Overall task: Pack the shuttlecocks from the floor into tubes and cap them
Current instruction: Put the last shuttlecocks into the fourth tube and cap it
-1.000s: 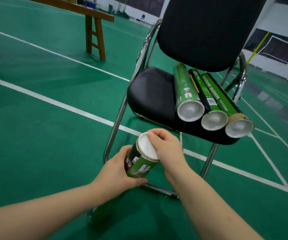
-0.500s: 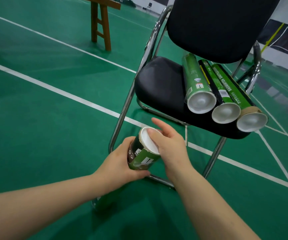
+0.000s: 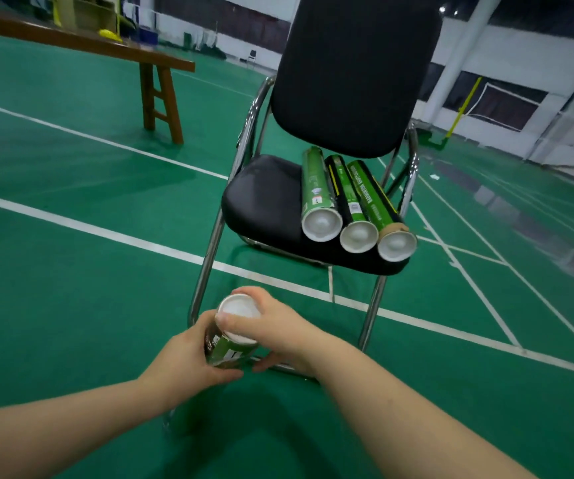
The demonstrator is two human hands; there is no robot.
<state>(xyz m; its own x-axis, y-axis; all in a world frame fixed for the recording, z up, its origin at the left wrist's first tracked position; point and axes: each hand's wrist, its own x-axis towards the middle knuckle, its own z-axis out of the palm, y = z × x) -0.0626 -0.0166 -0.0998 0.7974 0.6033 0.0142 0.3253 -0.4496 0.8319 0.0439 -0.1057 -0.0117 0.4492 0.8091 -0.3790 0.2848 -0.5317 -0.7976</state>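
- Lower centre of the frame, nearest: green tube [image 3: 231, 352], tilted, with a white cap [image 3: 240, 309] on its upper end, held above the green floor [image 3: 71, 288].
- Left hand [image 3: 188, 356] on the body of the tube, fingers curled round it from the left side of the frame.
- Right hand [image 3: 280, 328] on the capped end, thumb laid across the near rim of the cap, fingers [image 3: 251, 293] curled over the far rim.
- Middle of the frame, further away: black chair [image 3: 261, 202] with shiny metal legs.
- On the right half of its seat: three more capped tubes [image 3: 349, 202], lying side by side and touching, white ends toward the camera.
- Upper left, far: wooden bench [image 3: 161, 63] standing on the floor.
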